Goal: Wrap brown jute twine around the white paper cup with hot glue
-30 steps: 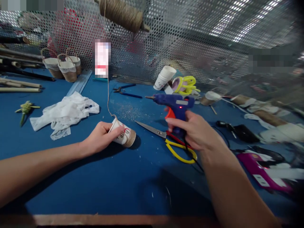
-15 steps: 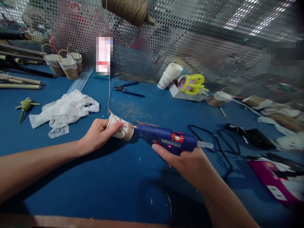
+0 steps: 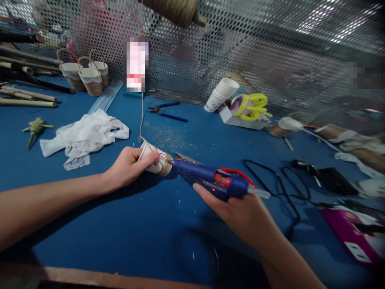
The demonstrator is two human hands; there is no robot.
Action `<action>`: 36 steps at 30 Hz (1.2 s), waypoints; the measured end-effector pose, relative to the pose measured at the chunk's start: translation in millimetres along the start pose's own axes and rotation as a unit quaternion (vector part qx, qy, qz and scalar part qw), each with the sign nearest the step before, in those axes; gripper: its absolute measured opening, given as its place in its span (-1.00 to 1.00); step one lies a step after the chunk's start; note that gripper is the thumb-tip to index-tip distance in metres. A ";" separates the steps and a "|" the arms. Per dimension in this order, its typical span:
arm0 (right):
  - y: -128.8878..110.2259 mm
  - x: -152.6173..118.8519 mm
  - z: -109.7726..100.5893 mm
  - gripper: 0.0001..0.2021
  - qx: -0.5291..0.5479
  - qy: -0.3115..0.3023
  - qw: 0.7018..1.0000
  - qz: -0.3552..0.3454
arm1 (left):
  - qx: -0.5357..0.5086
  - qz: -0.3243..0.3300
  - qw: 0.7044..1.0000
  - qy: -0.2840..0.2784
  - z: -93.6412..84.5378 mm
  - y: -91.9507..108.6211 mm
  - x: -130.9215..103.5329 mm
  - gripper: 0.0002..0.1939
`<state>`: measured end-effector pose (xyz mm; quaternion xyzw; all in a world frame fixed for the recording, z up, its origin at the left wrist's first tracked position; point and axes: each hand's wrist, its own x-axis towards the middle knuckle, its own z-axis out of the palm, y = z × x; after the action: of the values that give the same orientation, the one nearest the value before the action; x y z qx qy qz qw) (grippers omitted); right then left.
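My left hand (image 3: 126, 166) is closed around a small white paper cup (image 3: 152, 162), which is tilted on its side with its base toward the right. Brown twine (image 3: 142, 116) runs down to the cup's rim from above, and a brown wrapped band (image 3: 167, 165) covers the base end. In my right hand (image 3: 240, 210) is a blue hot glue gun (image 3: 198, 173) with a lit red light and a clear glue stick at its back. Its nozzle is at the brown band; whether it touches is unclear. Behind the gun lie red-handled scissors (image 3: 187, 158), partly hidden.
White lace (image 3: 96, 134) lies left, with twine-covered baskets (image 3: 92, 82) behind it. Pliers (image 3: 168, 112), stacked cups (image 3: 221, 94) and a white box (image 3: 237, 119) stand farther back. A black cord (image 3: 272, 180) and a purple box (image 3: 345, 233) are at right.
The view has shifted slightly, so the surroundings appear a little farther right and higher. The red scissors handle now shows behind the glue gun. Both hands keep their holds, the nozzle staying near the cup's base.
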<state>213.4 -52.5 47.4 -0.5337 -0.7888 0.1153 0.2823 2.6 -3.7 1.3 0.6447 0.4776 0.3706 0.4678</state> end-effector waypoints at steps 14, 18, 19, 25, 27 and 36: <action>0.1 -9.1 -1.6 -0.82 -0.006 -0.041 0.999 0.018 | -0.002 0.009 1.000 -0.007 0.6 -3.7 1.1 -0.61; 1.8 -11.6 -0.5 -0.86 0.009 -0.050 0.998 0.035 | -0.002 0.014 1.000 -0.009 0.2 -5.5 1.2 -0.61; 1.7 -11.5 -0.6 -0.87 0.012 -0.053 0.998 0.039 | -0.003 0.014 1.000 -0.010 0.2 -5.7 1.2 -0.61; -2.2 -9.0 -3.4 -0.87 -0.006 -0.057 0.998 0.025 | -0.012 0.006 1.000 -0.008 0.4 -5.3 1.5 -0.61; -2.4 -9.2 -3.1 -0.85 0.000 -0.060 0.998 0.029 | -0.012 0.004 1.000 -0.007 0.7 -4.8 2.1 -0.60; 2.5 -14.0 -0.7 -0.81 -0.018 -0.041 0.999 0.020 | -0.016 0.007 1.000 -0.013 0.4 -3.8 2.0 -0.61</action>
<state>219.6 -64.3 42.3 -0.5496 -0.7906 0.1284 0.2377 2.5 -1.5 -2.4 0.6456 0.4605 0.3730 0.4817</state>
